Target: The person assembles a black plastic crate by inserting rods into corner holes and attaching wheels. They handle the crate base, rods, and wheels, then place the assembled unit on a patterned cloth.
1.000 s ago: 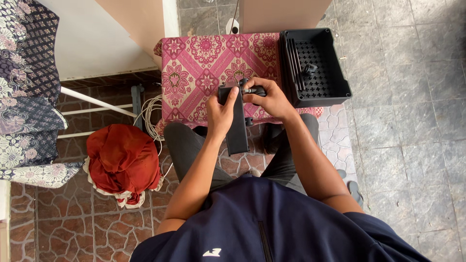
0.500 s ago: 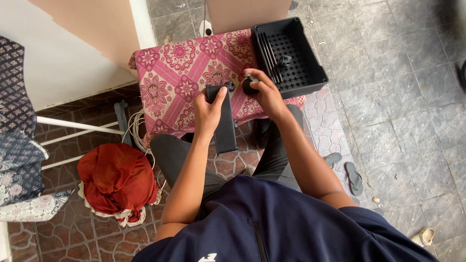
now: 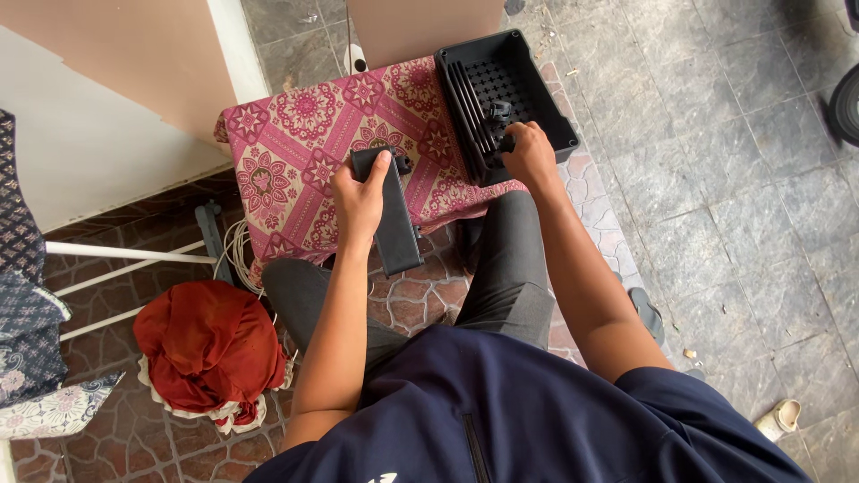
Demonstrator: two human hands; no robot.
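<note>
Hands split between two things: left hand [image 3: 358,195] wrapped around the upper part of a long flat black bar [image 3: 390,215], thumb lying along its top face, so the bar is gripped firm and slants down off the table edge toward the lap, lower end hanging free over the knees. Grip near the top probably keeps the part steady with its head propped on the cloth. Right hand [image 3: 530,154] reaches to the black plastic tray [image 3: 553,105], fingers closed on a small dark piece [image 3: 506,141] at the tray's near wall; exactly what the piece is, too small to tell. Tray sits on the right end of the table, its near corner over the pink patterned cloth [image 3: 295,134], which covers the whole low table top. Ribbed slats along the tray's left inner side, perforated floor, one more small dark part [image 3: 499,111] lying inside. Room: bare cloth between bar and tray, plenty of free surface on the left half of the table. Table's near edge is right over the person's knees, so little room below the bar. Left of the legs a red cloth bundle [image 3: 208,351] on the brick floor, white rails [image 3: 125,253] and coiled cable [image 3: 234,252] close by, cramped there. Right side is open grey tiled floor [image 3: 743,206], a sandal [image 3: 648,309] just beside the right leg.
</note>
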